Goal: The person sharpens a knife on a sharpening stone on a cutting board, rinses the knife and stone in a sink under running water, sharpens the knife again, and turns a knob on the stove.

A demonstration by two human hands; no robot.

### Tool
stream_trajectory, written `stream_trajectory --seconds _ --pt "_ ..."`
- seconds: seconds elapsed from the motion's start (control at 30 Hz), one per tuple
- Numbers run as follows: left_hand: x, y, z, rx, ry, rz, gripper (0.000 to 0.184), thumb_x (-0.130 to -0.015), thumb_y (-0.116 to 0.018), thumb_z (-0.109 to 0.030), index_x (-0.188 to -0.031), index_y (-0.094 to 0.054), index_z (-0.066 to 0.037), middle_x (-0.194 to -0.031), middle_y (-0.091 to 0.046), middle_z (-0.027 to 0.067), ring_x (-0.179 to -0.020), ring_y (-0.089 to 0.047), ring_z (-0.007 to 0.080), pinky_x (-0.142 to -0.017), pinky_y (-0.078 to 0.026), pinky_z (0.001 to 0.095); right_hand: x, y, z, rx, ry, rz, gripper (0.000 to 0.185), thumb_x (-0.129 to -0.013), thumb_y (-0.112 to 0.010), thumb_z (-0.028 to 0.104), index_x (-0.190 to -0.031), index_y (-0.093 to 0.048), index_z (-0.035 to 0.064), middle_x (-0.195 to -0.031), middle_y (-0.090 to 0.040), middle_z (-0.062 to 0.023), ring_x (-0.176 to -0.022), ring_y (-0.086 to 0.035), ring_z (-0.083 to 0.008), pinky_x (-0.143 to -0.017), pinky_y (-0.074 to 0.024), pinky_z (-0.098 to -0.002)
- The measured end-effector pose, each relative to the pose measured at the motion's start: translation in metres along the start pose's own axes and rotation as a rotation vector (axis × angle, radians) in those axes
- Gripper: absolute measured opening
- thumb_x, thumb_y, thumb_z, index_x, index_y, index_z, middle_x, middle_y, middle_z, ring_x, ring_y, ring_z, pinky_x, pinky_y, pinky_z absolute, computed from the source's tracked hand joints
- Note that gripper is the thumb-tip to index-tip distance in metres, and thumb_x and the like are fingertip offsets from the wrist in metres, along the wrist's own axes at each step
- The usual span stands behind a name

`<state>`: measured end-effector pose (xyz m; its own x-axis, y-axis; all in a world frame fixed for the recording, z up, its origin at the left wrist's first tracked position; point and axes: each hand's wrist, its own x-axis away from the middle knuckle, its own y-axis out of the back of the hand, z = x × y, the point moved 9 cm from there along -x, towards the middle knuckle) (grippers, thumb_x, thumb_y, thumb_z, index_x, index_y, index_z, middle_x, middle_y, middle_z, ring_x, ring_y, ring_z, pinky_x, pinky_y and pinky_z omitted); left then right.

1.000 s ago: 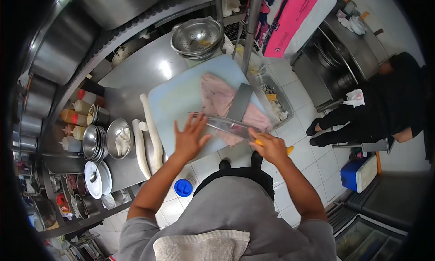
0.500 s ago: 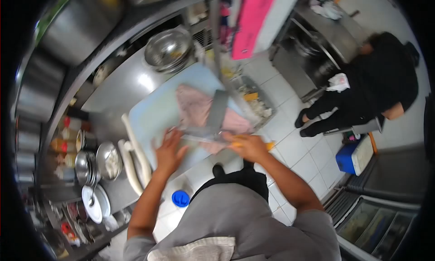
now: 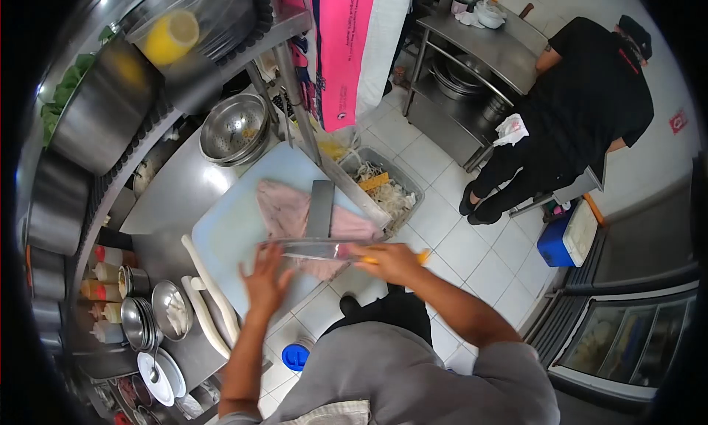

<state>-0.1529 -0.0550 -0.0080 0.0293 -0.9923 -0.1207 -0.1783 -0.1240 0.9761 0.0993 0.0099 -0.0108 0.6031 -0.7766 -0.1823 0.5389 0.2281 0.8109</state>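
My right hand (image 3: 394, 263) is closed round the yellow handle of a knife (image 3: 310, 249). Its broad blade points left and lies across the near end of a dark grey sharpening stone (image 3: 320, 207); blur hides the exact contact. Beneath the stone is a pink cloth (image 3: 284, 211), spread over a pale blue cutting board (image 3: 221, 222). My left hand (image 3: 265, 281) is open with fingers spread, its fingertips by the blade's tip. Whether they touch the metal I cannot tell.
Steel colanders (image 3: 234, 126) stand beyond the board, and a bin of scraps (image 3: 391, 192) at its right. Long white stalks (image 3: 210, 299) and steel bowls (image 3: 172, 311) lie left. A co-worker in black (image 3: 590, 93) bends over a steel table (image 3: 487, 45). A shelf (image 3: 181, 108) overhangs the left.
The camera view has shifted, so the board, stone and cloth appear farther left and lower. My right hand keeps the knife across the stone; my left hand stays open near its tip.
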Motion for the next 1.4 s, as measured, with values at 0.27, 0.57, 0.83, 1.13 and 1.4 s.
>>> stream_trajectory --seconds 0.27,0.57,0.83,1.13,1.4 --pt "-0.029 -0.009 -0.059 0.121 -0.148 -0.037 0.054 -0.083 -0.063 -0.043 -0.127 -0.057 -0.013 -0.140 -0.047 0.0076 -0.134 -0.038 0.0265 -0.107 -0.017 0.0597 0.036 0.028 -0.036 -0.052 -0.160 -0.011 0.046 -0.081 -0.069 0.037 -0.124 -0.060 0.0244 -0.096 -0.069 -0.0085 -0.082 -0.067 -0.0263 -0.074 -0.0545 -0.0362" --pt "0.020 0.017 0.029 -0.044 0.050 0.010 0.058 -0.084 -0.061 -0.045 -0.135 -0.050 -0.020 -0.146 -0.041 -0.0017 -0.138 -0.031 0.0174 -0.103 -0.014 0.0677 -0.021 -0.015 0.029 -0.018 0.013 0.061 0.043 -0.080 -0.070 0.036 -0.122 -0.061 0.0281 -0.094 -0.068 -0.0082 -0.081 -0.067 -0.0275 -0.069 -0.0537 -0.0390" --pt "-0.038 -0.004 -0.089 0.119 -0.240 -0.060 0.055 -0.083 -0.061 -0.048 -0.127 -0.056 -0.017 -0.141 -0.046 0.0018 -0.135 -0.036 0.0195 -0.103 -0.017 0.0662 0.054 0.047 -0.045 -0.025 -0.147 -0.072 0.053 -0.076 -0.076 0.026 -0.126 -0.060 0.0209 -0.086 -0.070 -0.0067 -0.076 -0.068 -0.0210 -0.067 -0.0546 -0.0323" --pt "0.030 0.029 0.054 -0.043 0.151 0.015 0.061 -0.083 -0.063 -0.044 -0.137 -0.047 -0.021 -0.146 -0.041 -0.0005 -0.138 -0.032 0.0194 -0.104 -0.012 0.0659 -0.045 -0.031 0.049 -0.040 0.068 0.122 0.045 -0.081 -0.069 0.036 -0.123 -0.061 0.0217 -0.094 -0.069 -0.0094 -0.082 -0.066 -0.0289 -0.072 -0.0534 -0.0380" --pt "-0.050 -0.015 -0.108 0.168 -0.226 -0.085 0.052 -0.082 -0.061 -0.051 -0.121 -0.060 -0.016 -0.139 -0.048 0.0015 -0.132 -0.041 0.0204 -0.105 -0.012 0.0650 0.053 0.072 -0.047 0.022 -0.151 -0.088 0.051 -0.075 -0.076 0.018 -0.124 -0.061 0.0162 -0.081 -0.069 -0.0104 -0.072 -0.068 -0.0242 -0.065 -0.0551 -0.0335"
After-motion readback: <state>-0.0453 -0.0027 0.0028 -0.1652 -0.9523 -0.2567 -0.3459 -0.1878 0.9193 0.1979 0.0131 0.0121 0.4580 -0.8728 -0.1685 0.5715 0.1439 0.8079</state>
